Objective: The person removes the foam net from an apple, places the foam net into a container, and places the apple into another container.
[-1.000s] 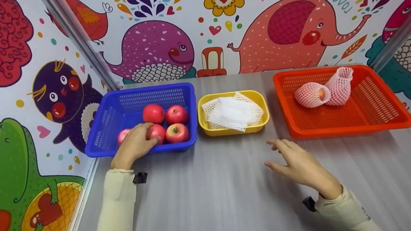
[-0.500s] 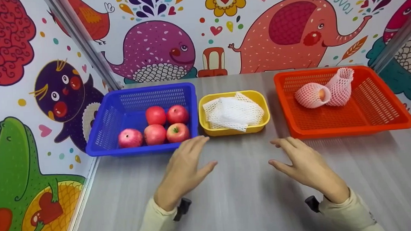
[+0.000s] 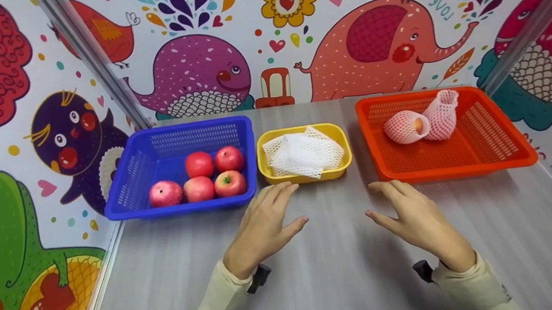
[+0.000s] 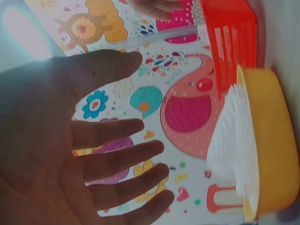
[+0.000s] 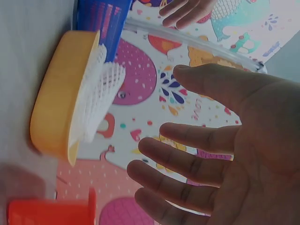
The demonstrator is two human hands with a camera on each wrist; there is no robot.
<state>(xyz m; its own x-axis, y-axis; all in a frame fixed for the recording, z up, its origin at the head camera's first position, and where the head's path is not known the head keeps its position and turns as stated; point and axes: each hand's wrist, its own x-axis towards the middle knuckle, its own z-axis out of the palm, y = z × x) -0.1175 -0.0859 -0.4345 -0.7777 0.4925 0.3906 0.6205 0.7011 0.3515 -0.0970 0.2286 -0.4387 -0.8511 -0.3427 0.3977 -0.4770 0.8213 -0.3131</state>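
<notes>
My left hand (image 3: 263, 226) is held over the table in front of the yellow basket, fingers extended and thumb apart, holding nothing. Opposite it, my right hand (image 3: 416, 218) hovers near the front left corner of the red basket (image 3: 451, 170), also with spread fingers and nothing in them. White foam net sleeves (image 3: 299, 154) lie piled in the yellow basket (image 3: 305, 178). Several red apples (image 3: 198, 189) sit in the blue basket (image 3: 179, 208) at the left. Inside the red basket are two pink foam nets (image 3: 404, 127), one with fruit showing through its opening.
A grey table (image 3: 329, 275) carries the three baskets in a row along its back. Walls with cartoon animals (image 3: 370, 51) stand behind and to the left. Each wrist wears a small black camera (image 3: 259, 278).
My left hand has let go of an apple in the blue basket and moved right to the table's middle. The right hand stays nearly in place. The head view has shifted slightly.
</notes>
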